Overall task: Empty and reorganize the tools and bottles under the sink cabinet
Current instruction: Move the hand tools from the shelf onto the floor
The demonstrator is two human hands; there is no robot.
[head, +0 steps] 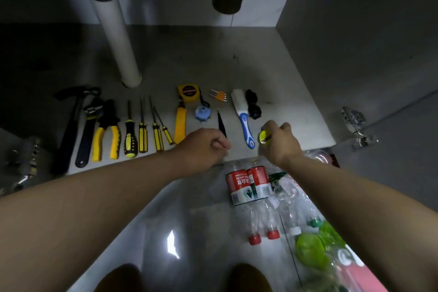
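**Tools Lined Up Under the Sink, Bottles Left Waiting**

The cabinet floor [237, 66] is seen largely put in order. A hammer [71, 123], wrench [88, 130], pliers [106, 136] and screwdrivers [142, 135] are laid in a row well to the left of the left hand's fingers. A tape measure [188, 93], hex keys [219, 95] and a blue-handled brush [242, 116] are set just beyond the fingertips of both hands.

The plastic bottles [251, 187] are heaped on the tiled floor outside the cabinet, behind the fingers and beneath the right wrist. Their sorting is judged to be the main work left.

The left hand [206, 147] is held as a fist, the fingers curled tight, and nothing is seen inside them. A black blade [222, 124] lies just past its knuckles.

The fingers of the right hand [280, 143] are curled round a small yellow round object [264, 137], held near the cabinet's front edge, just right of the brush handle. What it is cannot be made out. It is judged to be among the last pieces to be placed.
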